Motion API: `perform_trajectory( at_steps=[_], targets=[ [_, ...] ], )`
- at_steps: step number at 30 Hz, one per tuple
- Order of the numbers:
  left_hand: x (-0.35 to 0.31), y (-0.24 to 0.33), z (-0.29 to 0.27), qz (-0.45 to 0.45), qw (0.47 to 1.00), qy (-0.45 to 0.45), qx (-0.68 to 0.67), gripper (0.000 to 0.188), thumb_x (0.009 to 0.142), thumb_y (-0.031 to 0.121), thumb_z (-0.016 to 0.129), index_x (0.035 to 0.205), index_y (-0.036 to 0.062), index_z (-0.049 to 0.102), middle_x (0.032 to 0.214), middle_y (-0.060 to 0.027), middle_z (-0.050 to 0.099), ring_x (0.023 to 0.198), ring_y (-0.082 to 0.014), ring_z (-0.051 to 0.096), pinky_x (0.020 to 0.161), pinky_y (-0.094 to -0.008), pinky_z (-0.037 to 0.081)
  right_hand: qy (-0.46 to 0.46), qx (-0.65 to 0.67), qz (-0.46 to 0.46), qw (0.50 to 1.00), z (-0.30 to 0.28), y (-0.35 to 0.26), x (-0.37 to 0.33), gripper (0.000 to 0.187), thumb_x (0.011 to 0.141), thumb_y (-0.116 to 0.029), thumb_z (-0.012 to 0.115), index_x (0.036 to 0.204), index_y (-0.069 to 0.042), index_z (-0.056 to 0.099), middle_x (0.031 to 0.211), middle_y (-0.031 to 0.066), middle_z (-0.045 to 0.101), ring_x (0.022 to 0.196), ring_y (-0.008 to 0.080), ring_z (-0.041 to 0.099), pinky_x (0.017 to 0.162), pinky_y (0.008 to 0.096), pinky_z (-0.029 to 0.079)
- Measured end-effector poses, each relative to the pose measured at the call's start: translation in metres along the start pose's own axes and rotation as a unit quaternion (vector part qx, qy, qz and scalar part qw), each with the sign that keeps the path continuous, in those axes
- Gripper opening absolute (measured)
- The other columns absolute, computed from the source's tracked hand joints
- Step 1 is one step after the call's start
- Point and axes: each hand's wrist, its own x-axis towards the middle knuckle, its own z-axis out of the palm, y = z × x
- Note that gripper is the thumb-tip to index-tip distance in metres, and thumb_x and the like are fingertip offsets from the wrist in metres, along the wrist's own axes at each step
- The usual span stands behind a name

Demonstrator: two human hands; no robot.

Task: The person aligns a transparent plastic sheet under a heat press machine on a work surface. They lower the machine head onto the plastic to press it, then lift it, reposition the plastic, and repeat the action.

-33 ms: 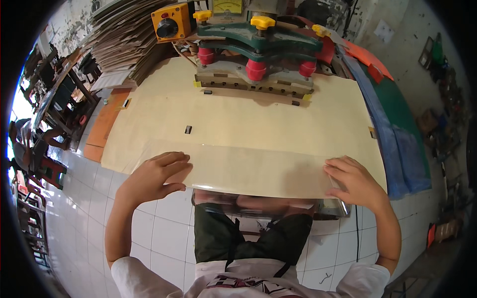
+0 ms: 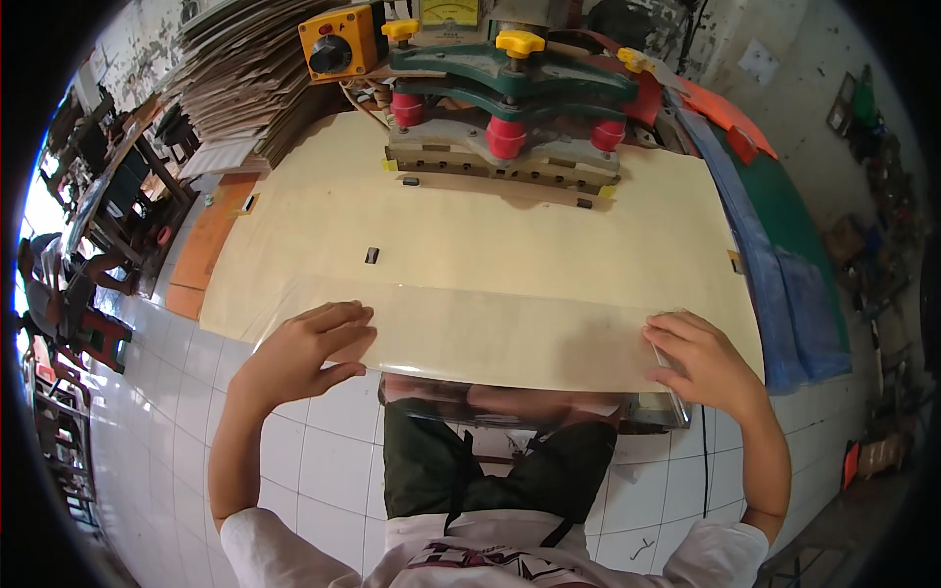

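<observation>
A clear, glossy plastic sheet [image 2: 510,338] lies along the front of the cream-coloured work board [image 2: 490,240]. Part of it hangs past the front edge, above my lap. My left hand [image 2: 314,353] is at the sheet's left part, fingers curved over it and thumb bent toward them. At the right end, my right hand [image 2: 698,358] holds the sheet in the same way, its fingertips at the side edge. Light glints along the sheet's front bend. What lies under my fingers is hidden.
A green press head [image 2: 510,83] with red mounts and yellow knobs stands over the board's back. Small dark blocks [image 2: 371,256] sit on the board. A yellow control box [image 2: 340,44] and stacked boards [image 2: 245,78] are back left; blue sheeting [image 2: 794,314] hangs at right.
</observation>
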Motion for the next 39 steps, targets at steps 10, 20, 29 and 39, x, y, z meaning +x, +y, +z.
perform_trajectory(
  at_steps=[10,20,29,39],
  targets=[
    [-0.018,0.033,-0.022,-0.034,0.919,0.356,0.163,0.022,0.073,-0.013,0.065,0.09,0.0009,0.066,0.085,-0.01,0.065,0.074,-0.0263,0.06,0.067,-0.0356,0.047,0.367,0.098,0.174,0.908,-0.037,-0.015,-0.013,0.011,0.087,0.004,0.065,0.097,0.004,0.071,0.087,0.0105,0.072,0.077,0.0147,0.069,0.068,0.0268,0.055],
    [0.045,-0.029,-0.079,0.011,0.982,0.186,0.028,0.005,0.083,-0.003,0.059,0.086,-0.0035,0.063,0.079,-0.0158,0.064,0.073,-0.0309,0.061,0.068,-0.0385,0.047,-0.065,0.222,0.167,0.959,-0.098,0.056,0.049,0.013,0.081,-0.005,0.07,0.089,0.005,0.069,0.074,0.0077,0.068,0.065,0.0092,0.06,0.058,0.0254,0.047],
    [0.126,-0.162,-0.027,-0.087,0.99,-0.073,0.086,0.017,0.09,0.015,0.058,0.093,0.0009,0.067,0.092,-0.014,0.069,0.09,-0.0322,0.065,0.082,-0.0434,0.049,-0.106,0.085,0.179,0.974,-0.04,0.149,0.125,0.022,0.068,-0.009,0.083,0.084,-0.001,0.071,0.072,0.0055,0.066,0.07,0.0151,0.061,0.063,0.0317,0.048],
    [0.082,-0.132,-0.005,-0.162,0.974,0.082,0.138,0.052,0.102,0.039,0.046,0.144,0.0083,0.047,0.15,-0.0145,0.045,0.141,-0.0317,0.04,0.12,-0.0514,0.026,0.152,-0.088,0.106,0.979,-0.004,0.137,0.09,0.054,0.091,-0.025,0.068,0.137,-0.001,0.054,0.143,0.0216,0.048,0.134,0.0348,0.043,0.111,0.0426,0.033]
  ],
)
